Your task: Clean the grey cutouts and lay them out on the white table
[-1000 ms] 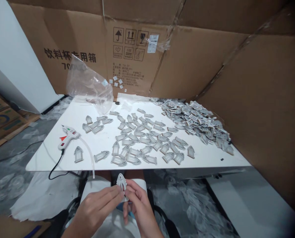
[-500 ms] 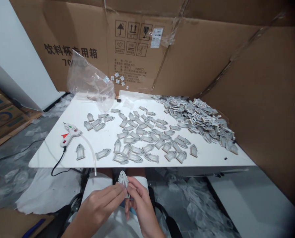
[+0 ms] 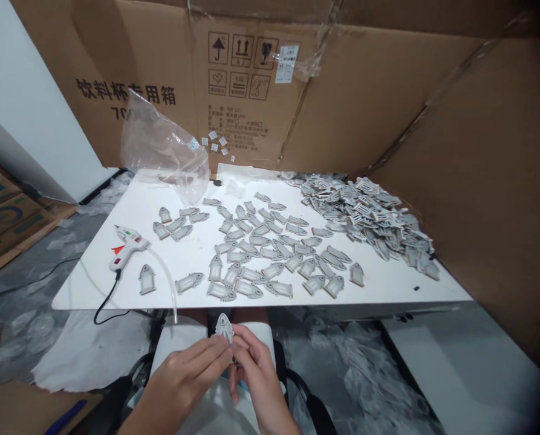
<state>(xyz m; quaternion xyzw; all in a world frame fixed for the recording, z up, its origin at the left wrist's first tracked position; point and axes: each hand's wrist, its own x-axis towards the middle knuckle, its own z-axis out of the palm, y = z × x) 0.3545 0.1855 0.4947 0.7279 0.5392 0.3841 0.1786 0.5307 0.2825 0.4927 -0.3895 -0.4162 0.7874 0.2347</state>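
Both my hands pinch a small grey house-shaped piece (image 3: pixel 224 328), pointed end up, just below the table's front edge. My left hand (image 3: pixel 183 373) grips it from the left, and my right hand (image 3: pixel 256 376) holds it from the right, hiding its lower part. A white hot glue gun (image 3: pixel 128 246) with a red trigger lies at the table's left, beyond my hands. A clear glue stick (image 3: pixel 169 284) curves from it towards the edge. Rows of similar grey pieces (image 3: pixel 251 260) lie on the white table (image 3: pixel 92 284), and a heap of slatted pieces (image 3: pixel 364 217) lies at the right.
Flattened cardboard (image 3: pixel 387 109) with printed symbols walls the table's back and right. A crumpled clear plastic bag (image 3: pixel 163 151) stands at the back left. A black cord (image 3: pixel 106 305) drops off the front edge. Plastic scraps litter the floor on both sides.
The held piece has turned slightly, and my hands have shifted their grip on it. The view has tilted a little, but the pieces on the table have not moved.
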